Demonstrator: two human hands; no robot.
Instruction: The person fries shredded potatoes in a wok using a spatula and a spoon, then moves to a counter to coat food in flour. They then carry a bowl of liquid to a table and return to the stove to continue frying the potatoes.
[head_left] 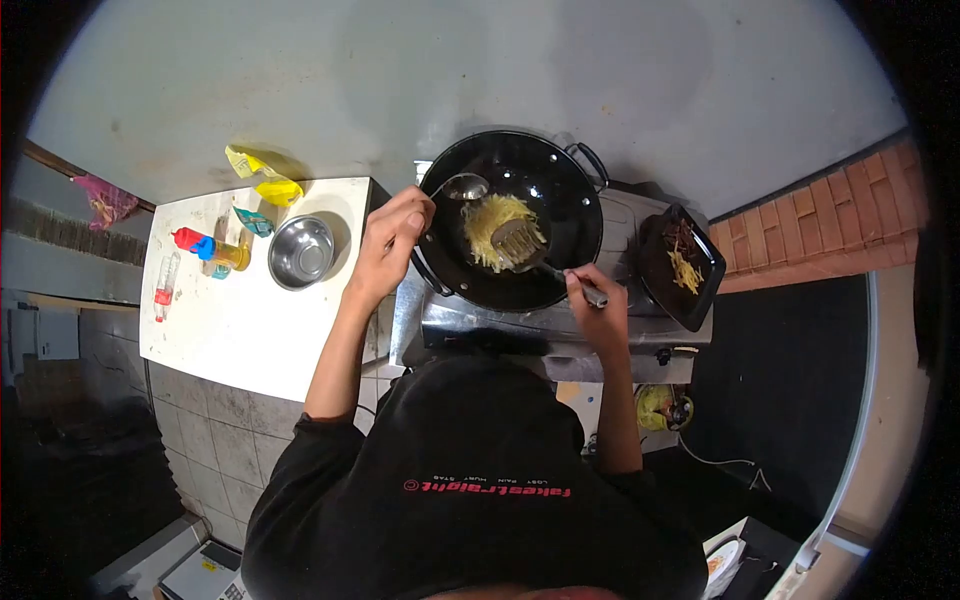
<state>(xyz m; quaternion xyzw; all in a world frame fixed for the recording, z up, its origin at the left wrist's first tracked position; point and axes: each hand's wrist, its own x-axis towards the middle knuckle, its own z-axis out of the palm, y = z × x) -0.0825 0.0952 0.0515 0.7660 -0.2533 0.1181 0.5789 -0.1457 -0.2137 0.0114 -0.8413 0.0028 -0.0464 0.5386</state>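
A large black wok point(572, 225) stands on the steel stove, with pale yellow shreds point(490, 215) heaped in its middle. My left hand point(395, 240), at the wok's left rim, is closed on a metal spoon point(466, 187) whose bowl hangs over the wok's upper left part. From the lower right, my right hand point(601, 305) grips the handle of a slotted turner point(518, 243). The turner's head lies against the right side of the shreds. Most of the spoon's handle is hidden by my fingers.
To the right is a black tray point(655, 270) holding dark and yellow strips. On the white table point(230, 340) at left are a steel bowl point(301, 253), squeeze bottles point(225, 252), a clear bottle point(167, 287) and a yellow packet point(265, 178). A brick ledge point(830, 225) borders the right.
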